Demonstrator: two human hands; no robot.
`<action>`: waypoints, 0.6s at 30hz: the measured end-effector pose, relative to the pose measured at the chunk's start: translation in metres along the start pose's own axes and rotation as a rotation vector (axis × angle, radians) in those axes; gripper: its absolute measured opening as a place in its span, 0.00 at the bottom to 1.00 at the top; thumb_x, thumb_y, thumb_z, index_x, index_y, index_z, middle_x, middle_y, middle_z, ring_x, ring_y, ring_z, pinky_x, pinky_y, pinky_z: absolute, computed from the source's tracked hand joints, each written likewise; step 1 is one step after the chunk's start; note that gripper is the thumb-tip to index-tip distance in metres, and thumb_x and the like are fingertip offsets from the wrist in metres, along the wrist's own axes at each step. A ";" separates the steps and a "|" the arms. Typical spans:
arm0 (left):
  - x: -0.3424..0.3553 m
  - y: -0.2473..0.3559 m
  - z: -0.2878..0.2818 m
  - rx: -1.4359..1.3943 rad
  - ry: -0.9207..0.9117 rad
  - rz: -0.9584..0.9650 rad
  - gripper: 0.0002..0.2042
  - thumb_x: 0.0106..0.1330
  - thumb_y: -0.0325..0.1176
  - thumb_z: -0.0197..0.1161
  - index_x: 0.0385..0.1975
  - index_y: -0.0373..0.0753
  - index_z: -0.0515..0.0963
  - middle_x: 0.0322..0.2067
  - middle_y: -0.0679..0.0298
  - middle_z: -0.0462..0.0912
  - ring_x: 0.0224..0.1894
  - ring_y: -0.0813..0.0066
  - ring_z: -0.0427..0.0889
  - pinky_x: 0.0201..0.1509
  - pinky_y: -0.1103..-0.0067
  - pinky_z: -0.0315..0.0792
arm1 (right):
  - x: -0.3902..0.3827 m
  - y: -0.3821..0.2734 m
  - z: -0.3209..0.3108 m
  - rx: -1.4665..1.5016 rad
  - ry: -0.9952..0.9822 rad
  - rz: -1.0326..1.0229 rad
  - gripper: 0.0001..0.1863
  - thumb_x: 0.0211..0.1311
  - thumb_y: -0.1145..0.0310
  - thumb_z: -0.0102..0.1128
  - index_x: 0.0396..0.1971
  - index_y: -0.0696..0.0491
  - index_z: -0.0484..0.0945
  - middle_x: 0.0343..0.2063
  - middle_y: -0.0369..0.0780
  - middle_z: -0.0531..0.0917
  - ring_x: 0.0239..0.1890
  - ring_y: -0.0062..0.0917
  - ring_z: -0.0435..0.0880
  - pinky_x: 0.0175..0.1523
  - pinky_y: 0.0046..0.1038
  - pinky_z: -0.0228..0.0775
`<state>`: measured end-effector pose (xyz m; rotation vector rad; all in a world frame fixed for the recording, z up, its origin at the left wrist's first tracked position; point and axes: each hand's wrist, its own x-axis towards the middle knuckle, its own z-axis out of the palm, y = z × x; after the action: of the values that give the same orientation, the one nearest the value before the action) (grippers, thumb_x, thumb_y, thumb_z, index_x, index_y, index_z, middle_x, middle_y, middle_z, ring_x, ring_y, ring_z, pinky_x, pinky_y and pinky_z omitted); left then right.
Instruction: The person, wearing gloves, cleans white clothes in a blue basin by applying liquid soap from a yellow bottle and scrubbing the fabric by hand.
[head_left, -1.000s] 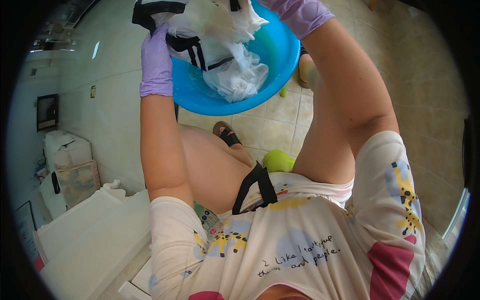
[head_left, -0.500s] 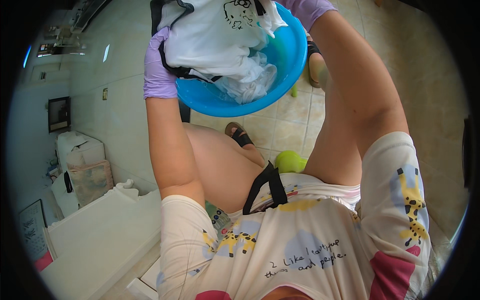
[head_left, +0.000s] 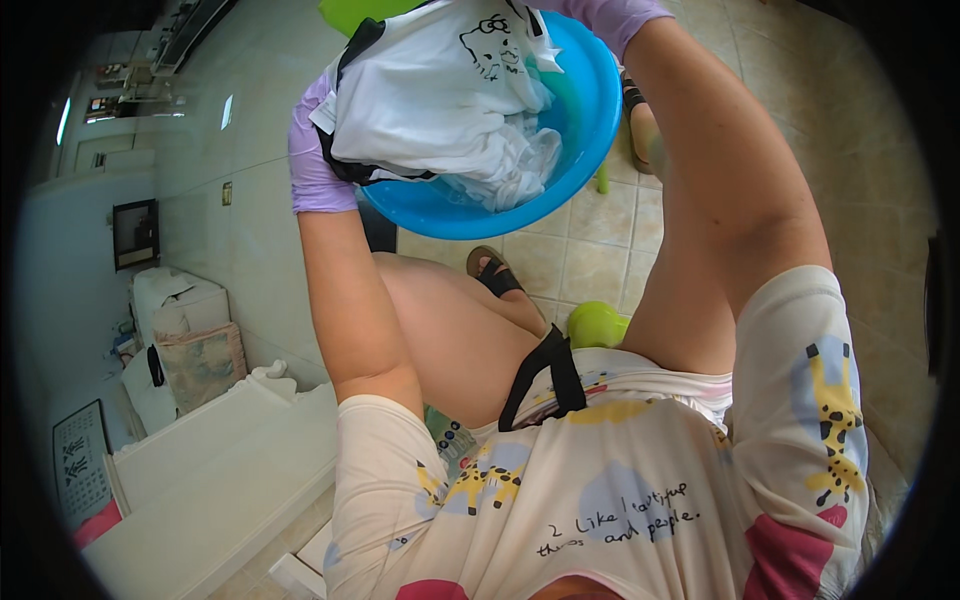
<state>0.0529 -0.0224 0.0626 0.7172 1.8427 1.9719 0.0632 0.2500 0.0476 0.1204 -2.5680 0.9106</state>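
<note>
My left hand, in a purple glove, grips the left side of a white garment with black trim and a black line-drawn cartoon print. The garment lies over a round blue basin, with wet, sheer white fabric inside it. My right hand, also gloved, is at the top edge by the garment and basin rim; its fingers are cut off or hidden. A bright green plastic item shows behind the garment.
A lime-green rounded object is between my legs on the tiled floor. My sandalled feet are below the basin. White furniture, cushions and a dark-framed panel are on the left. A tiled wall curves along the right.
The garment has shifted down and spread across the basin, showing more of its print. My left hand is lower, and the green item has appeared at the top.
</note>
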 end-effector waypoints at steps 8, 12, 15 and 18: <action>0.008 -0.005 -0.006 -0.480 -0.068 -0.179 0.24 0.63 0.34 0.48 0.57 0.27 0.65 0.55 0.53 0.71 0.55 0.66 0.73 0.61 0.74 0.64 | -0.011 -0.002 -0.002 0.150 0.079 0.050 0.14 0.51 0.72 0.53 0.40 0.56 0.77 0.38 0.49 0.81 0.42 0.40 0.79 0.46 0.33 0.70; -0.001 -0.021 -0.033 -0.422 0.206 -0.219 0.19 0.55 0.32 0.57 0.45 0.28 0.74 0.43 0.53 0.79 0.44 0.65 0.79 0.52 0.73 0.72 | -0.015 -0.017 -0.008 -0.125 -0.127 0.216 0.14 0.49 0.68 0.58 0.38 0.56 0.79 0.33 0.50 0.82 0.37 0.41 0.81 0.42 0.34 0.72; 0.002 -0.029 -0.045 -0.378 0.311 -0.269 0.13 0.50 0.28 0.60 0.35 0.30 0.77 0.34 0.55 0.81 0.35 0.66 0.81 0.45 0.74 0.75 | -0.009 0.000 0.008 -0.221 -0.197 0.172 0.13 0.49 0.66 0.59 0.36 0.54 0.80 0.30 0.49 0.82 0.34 0.41 0.81 0.39 0.34 0.72; 0.000 -0.027 -0.041 -0.392 0.332 -0.249 0.08 0.50 0.27 0.60 0.29 0.31 0.78 0.29 0.57 0.81 0.32 0.67 0.81 0.42 0.74 0.76 | -0.015 -0.014 0.010 -0.172 -0.238 0.108 0.13 0.50 0.64 0.59 0.35 0.54 0.80 0.30 0.48 0.82 0.33 0.40 0.81 0.39 0.33 0.72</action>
<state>0.0270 -0.0538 0.0347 0.0432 1.5380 2.2794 0.0759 0.2319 0.0423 0.0426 -2.8854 0.7467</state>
